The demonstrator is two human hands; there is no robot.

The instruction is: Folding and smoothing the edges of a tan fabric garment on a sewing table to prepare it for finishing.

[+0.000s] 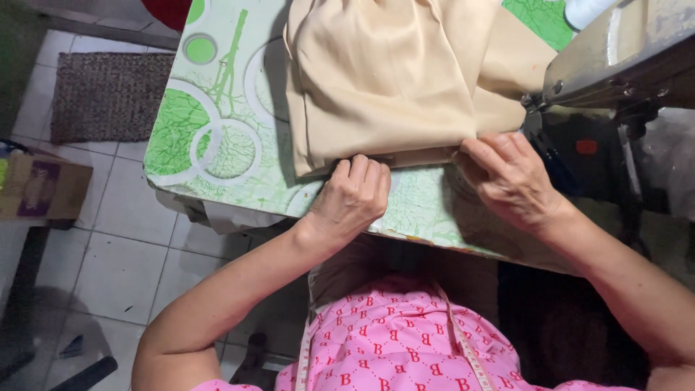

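Looks like the cloth (391,80) is being lined up for stitching; it's piled on the bench (217,145), its folded hem along the near edge. The hem is pinched by the left hand (352,199), fingers curled tight. The right hand (510,177) is laid on the hem by the sewing machine (615,65), fingers pressed together. Next, probably, the hem has to be kept flat and fed straight.

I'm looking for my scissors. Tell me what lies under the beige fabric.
Under the beige fabric only the green-and-white patterned table cover shows around its edges. Both hands, left hand and right hand, press its near edge. Anything beneath the folds is hidden.
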